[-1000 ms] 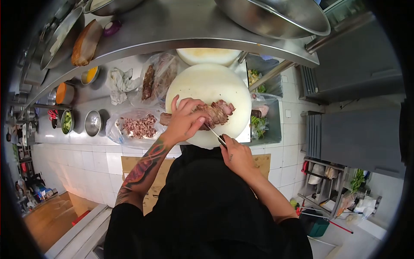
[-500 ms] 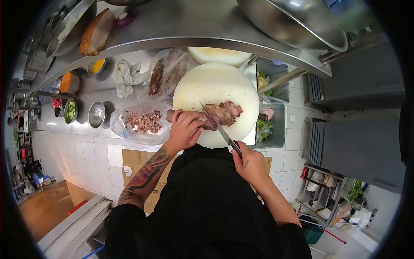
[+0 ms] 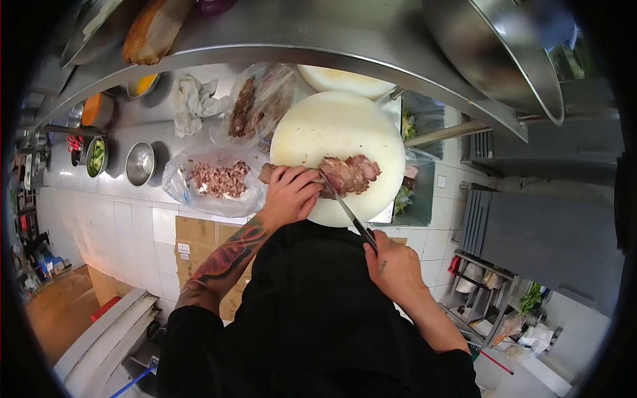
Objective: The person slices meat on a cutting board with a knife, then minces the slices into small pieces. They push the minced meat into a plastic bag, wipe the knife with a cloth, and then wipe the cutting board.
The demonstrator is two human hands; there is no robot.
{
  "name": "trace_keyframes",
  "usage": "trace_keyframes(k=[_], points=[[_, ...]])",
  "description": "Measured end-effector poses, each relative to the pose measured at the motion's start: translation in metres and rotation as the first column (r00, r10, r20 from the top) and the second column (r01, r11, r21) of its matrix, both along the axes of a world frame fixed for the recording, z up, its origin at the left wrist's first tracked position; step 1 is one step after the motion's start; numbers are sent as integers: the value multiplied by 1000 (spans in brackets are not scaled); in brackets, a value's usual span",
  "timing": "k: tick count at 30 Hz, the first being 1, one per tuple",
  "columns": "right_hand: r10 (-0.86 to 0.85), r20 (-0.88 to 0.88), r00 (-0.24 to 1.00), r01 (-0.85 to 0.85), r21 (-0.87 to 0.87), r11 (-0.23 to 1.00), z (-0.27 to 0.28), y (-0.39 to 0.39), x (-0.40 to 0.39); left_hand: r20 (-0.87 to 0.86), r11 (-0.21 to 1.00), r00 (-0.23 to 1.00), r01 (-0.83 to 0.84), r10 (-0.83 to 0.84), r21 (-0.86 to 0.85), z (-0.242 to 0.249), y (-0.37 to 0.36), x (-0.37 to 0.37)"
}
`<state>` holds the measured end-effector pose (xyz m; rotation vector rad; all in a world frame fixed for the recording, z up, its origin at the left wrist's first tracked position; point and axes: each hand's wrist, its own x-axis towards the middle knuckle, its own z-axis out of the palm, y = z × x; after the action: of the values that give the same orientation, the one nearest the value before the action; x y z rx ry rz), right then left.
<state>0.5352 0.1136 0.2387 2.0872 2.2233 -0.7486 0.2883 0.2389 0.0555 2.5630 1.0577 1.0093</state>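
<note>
A piece of meat (image 3: pixel 348 175) is laid across the round board (image 3: pixel 338 132) on the worktop (image 3: pixel 125 129), cut slices fanned at its right end. Its left end is pressed down by the left hand (image 3: pixel 293 194), the fingers curled over it. A knife (image 3: pixel 350 215) is gripped by its dark handle in the closed right hand (image 3: pixel 393 265), its blade slanted against the meat. Diced meat (image 3: pixel 219 179) is held in a clear bag (image 3: pixel 178 192) beside the board.
</note>
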Motion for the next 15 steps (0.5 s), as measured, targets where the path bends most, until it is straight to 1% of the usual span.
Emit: trace_keyframes(k=[2, 5, 6, 8, 9, 10, 12, 13, 15], points=[[16, 21, 1000, -16, -6, 1000, 0, 11, -5, 4, 1000, 1000, -8, 8, -5, -3, 0, 0], [49, -39, 998, -48, 8, 999, -8, 46, -15, 2, 1000, 1000, -23, 23, -6, -4, 1, 1], [49, -39, 998, -49, 7, 999, -19, 59, -22, -2, 1000, 1000, -29, 29, -4, -4, 1, 1], [72, -45, 996, -63, 168, 984, -45, 75, -31, -3, 999, 999, -34, 34, -15, -4, 0, 3], [66, -30, 997, -61, 135, 989, -47, 76, -30, -5, 999, 999, -42, 42, -23, -4, 2, 3], [66, -28, 997, -62, 138, 989, -42, 72, -27, -3, 999, 999, -42, 42, -21, -5, 2, 4], [0, 14, 1000, 1, -62, 998, -24, 54, -17, 0, 999, 999, -46, 46, 12, -5, 1, 4], [8, 15, 1000, -7, -61, 998, -14, 46, -12, 1, 998, 999, -54, 54, 12, -5, 1, 4], [6, 51, 999, 4, -190, 982, 1, 33, -3, 10, 999, 999, -41, 40, 30, -6, 0, 4]])
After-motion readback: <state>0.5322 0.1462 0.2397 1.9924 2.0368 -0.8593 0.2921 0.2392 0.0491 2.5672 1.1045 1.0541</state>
